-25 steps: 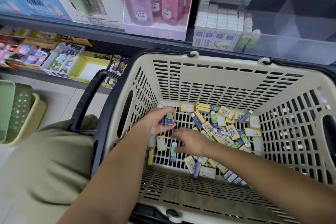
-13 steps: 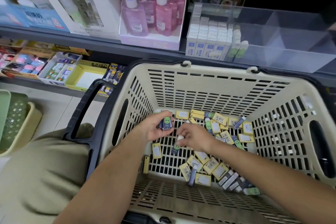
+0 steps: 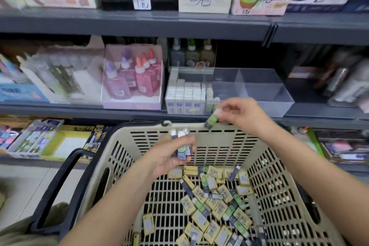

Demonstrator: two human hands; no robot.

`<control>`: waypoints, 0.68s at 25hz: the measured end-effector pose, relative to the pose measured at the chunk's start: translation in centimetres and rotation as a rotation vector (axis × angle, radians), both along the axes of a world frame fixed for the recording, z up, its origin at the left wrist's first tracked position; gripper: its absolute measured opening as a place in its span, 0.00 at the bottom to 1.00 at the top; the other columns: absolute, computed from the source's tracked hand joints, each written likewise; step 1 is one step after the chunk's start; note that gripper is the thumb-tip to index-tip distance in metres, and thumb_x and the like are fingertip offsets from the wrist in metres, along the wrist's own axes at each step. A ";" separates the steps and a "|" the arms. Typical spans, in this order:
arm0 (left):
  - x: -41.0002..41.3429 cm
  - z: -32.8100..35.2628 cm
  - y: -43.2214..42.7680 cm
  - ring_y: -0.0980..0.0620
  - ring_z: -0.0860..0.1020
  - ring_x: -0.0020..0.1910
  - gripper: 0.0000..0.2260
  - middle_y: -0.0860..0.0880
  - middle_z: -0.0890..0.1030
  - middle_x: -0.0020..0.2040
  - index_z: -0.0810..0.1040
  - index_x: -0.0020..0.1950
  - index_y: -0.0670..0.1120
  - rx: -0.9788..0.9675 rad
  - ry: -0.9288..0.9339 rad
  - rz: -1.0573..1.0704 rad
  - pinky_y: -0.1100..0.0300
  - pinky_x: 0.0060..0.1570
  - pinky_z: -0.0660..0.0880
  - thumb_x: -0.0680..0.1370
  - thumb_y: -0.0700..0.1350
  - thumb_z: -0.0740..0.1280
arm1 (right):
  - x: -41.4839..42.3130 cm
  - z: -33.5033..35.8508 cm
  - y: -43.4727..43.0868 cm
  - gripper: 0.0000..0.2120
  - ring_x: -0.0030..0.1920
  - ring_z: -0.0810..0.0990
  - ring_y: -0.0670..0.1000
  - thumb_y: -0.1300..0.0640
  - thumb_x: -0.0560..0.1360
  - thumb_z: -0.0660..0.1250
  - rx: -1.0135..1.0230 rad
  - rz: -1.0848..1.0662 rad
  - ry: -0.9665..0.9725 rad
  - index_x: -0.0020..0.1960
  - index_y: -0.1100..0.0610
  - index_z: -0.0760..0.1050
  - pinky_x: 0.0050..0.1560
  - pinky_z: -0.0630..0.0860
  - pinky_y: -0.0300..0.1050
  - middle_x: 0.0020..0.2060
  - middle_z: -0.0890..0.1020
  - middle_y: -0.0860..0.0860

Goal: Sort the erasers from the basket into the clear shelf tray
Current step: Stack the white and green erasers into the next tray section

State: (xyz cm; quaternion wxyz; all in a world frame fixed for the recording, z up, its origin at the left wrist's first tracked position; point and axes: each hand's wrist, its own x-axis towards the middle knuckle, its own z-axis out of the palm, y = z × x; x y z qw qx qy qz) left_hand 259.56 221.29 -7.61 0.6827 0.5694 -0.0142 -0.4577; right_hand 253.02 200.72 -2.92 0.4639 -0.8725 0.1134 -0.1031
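1. One green eraser [image 3: 211, 120] is pinched in the right hand [image 3: 242, 115], just before the clear tray [image 3: 261, 94]; slot it upright beside the rows there.
2. Left hand [image 3: 169, 156] grips a bundle of erasers [image 3: 182, 149] above the basket [image 3: 147, 127]; hold it level.
3. Many loose erasers [image 3: 215, 201] lie inside the basket.

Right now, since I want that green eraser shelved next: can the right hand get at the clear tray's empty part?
Probably yes. The right hand, pinching the green eraser, hovers just in front of the clear tray; nothing stands between them.
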 end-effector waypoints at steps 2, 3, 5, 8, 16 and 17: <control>0.2 1.6 -0.9 0.51 0.78 0.33 0.04 0.45 0.80 0.34 0.77 0.41 0.44 -0.048 -0.051 0.010 0.63 0.25 0.74 0.71 0.38 0.71 | 1.3 2.3 -1.9 0.09 0.34 0.80 0.40 0.60 0.70 0.72 0.066 -0.100 -0.120 0.39 0.46 0.79 0.43 0.77 0.35 0.34 0.82 0.46; 0.4 2.3 -1.2 0.51 0.77 0.34 0.04 0.45 0.80 0.34 0.78 0.40 0.44 -0.066 -0.070 0.024 0.62 0.25 0.74 0.71 0.37 0.71 | 2.0 3.0 -2.7 0.09 0.35 0.81 0.43 0.61 0.71 0.72 0.087 -0.130 -0.159 0.39 0.47 0.79 0.43 0.78 0.37 0.34 0.83 0.48; 0.9 3.5 -1.4 0.51 0.77 0.33 0.03 0.44 0.79 0.34 0.79 0.38 0.44 -0.086 -0.114 0.031 0.62 0.26 0.74 0.71 0.38 0.71 | 3.6 3.5 -4.0 0.06 0.37 0.81 0.46 0.59 0.72 0.71 0.003 -0.198 -0.169 0.41 0.47 0.79 0.43 0.75 0.40 0.35 0.83 0.49; 1.6 4.4 -1.6 0.52 0.79 0.32 0.04 0.45 0.80 0.34 0.78 0.41 0.42 -0.096 -0.135 0.064 0.63 0.26 0.74 0.70 0.39 0.71 | 5.4 2.5 -4.8 0.04 0.43 0.79 0.44 0.54 0.72 0.70 -0.289 -0.206 0.022 0.47 0.48 0.81 0.49 0.70 0.36 0.41 0.83 0.47; 2.4 4.7 -3.5 0.54 0.80 0.33 0.05 0.46 0.80 0.34 0.77 0.45 0.41 -0.052 -0.111 0.082 0.63 0.26 0.76 0.72 0.39 0.71 | 6.5 1.1 -4.3 0.13 0.57 0.76 0.50 0.57 0.80 0.57 -0.514 0.089 0.324 0.57 0.53 0.79 0.53 0.67 0.39 0.58 0.80 0.49; 2.4 4.8 -3.8 0.54 0.80 0.33 0.05 0.46 0.80 0.34 0.77 0.45 0.41 -0.045 -0.111 0.077 0.63 0.27 0.76 0.72 0.39 0.71 | 6.6 1.1 -4.3 0.13 0.57 0.75 0.50 0.57 0.80 0.56 -0.546 0.112 0.355 0.58 0.53 0.77 0.51 0.65 0.39 0.59 0.79 0.48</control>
